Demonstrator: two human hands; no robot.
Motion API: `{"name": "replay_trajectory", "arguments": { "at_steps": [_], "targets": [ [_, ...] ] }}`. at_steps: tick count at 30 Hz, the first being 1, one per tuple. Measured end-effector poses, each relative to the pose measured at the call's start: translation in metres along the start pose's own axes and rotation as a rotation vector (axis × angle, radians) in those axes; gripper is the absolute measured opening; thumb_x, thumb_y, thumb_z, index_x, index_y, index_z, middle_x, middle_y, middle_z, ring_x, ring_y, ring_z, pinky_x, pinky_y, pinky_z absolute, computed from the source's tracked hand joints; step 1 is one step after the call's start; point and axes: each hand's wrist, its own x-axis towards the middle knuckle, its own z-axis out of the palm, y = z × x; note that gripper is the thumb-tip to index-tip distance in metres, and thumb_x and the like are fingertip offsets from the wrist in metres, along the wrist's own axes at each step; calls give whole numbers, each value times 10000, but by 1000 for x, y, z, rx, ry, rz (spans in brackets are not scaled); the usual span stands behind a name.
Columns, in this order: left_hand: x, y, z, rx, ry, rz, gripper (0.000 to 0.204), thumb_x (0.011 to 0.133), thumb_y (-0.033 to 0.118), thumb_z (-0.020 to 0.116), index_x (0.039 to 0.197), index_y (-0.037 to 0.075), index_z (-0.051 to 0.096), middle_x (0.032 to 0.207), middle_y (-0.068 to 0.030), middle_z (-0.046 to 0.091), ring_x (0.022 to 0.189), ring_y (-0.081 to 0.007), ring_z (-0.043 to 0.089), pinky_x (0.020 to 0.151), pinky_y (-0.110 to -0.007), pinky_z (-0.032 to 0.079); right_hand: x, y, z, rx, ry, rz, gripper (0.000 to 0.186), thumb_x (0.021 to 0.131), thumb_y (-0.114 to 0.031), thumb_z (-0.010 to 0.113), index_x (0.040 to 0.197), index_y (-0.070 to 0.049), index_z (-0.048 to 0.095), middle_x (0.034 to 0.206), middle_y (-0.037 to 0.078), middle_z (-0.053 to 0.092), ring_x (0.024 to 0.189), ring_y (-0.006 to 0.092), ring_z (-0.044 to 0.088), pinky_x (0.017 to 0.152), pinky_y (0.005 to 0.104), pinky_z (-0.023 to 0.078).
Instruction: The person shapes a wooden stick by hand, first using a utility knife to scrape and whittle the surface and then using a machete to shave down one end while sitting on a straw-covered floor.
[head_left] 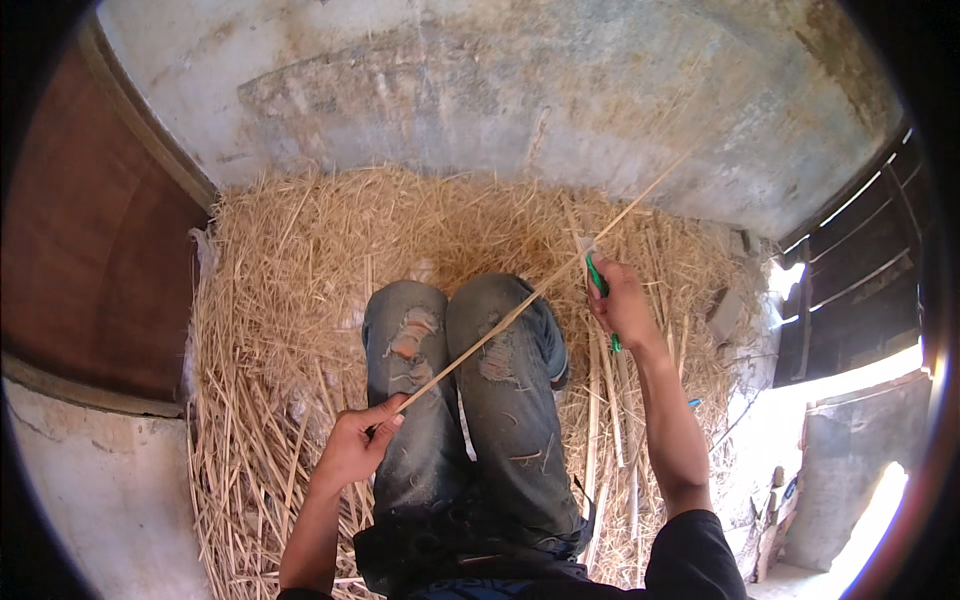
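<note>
Left hand: this [360, 445] sat low, out in front of the left thigh, forearm coming up from the bottom edge, wrist bent a bit inward, thumb laid along the stick and pointing up and right.
Left grip: clamped, thumb and fingers pinched on the stick's near end.
Right hand: this one [627, 300] was way further out, beyond the right knee, arm stretched pretty long from a dark sleeve [692, 555], knuckles up, fingers curled toward the left.
Right grip: closed around the handle of a green-handled knife [598, 277].
Stick: the long thin stick [530, 301] ran on a slant from the left hand, up over both knees, past the blade and out toward the wall, far end kinda blurry.
Knife: pale blade up top beside the stick, handle's green tail poking out under the hand. Honestly couldn't tell how hard the blade touched.
Legs: ripped jeans [415, 460], knees bent and side by side between the arms.
Floor: loose straw [290, 270] all over, with longer stalks [612, 410] right of the legs.
Wall: a stained pale wall [480, 100] stood straight ahead.
</note>
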Motion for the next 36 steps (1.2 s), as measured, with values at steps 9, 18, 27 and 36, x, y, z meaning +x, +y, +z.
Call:
{"name": "replay_trajectory", "arguments": {
  "at_steps": [9,18,27,36],
  "targets": [
    [3,11,3,-20,-6,-24,292,964,80,662,1234,-30,666,1157,-176,725,1056,-144,667,917,-272,509,3,-2,1,-62,130,19,468,1029,-365,486,676,-59,508,539,0,433,456,111,366,455,284,282],
    [0,4,2,-24,-8,-39,277,968,64,636,1228,-26,670,1157,-191,721,1094,-184,676,951,-284,499,-23,2,23,-82,28,156,503,1031,-397,494,669,-49,528,562,21,484,500,136,440,501,303,344],
    [3,21,2,52,-27,-52,288,970,92,641,1240,-4,669,1101,-197,733,946,-158,699,848,-290,529,-13,0,7,185,-111,286,462,1042,-363,485,696,-61,535,564,8,456,451,108,374,456,293,302],
    [-3,18,2,114,-3,-79,299,983,123,641,1238,-31,661,1128,-201,728,993,-151,683,861,-283,517,-29,14,43,-83,-2,30,524,1055,-385,479,678,-26,538,575,12,463,533,114,408,519,308,351]
  ]
}}
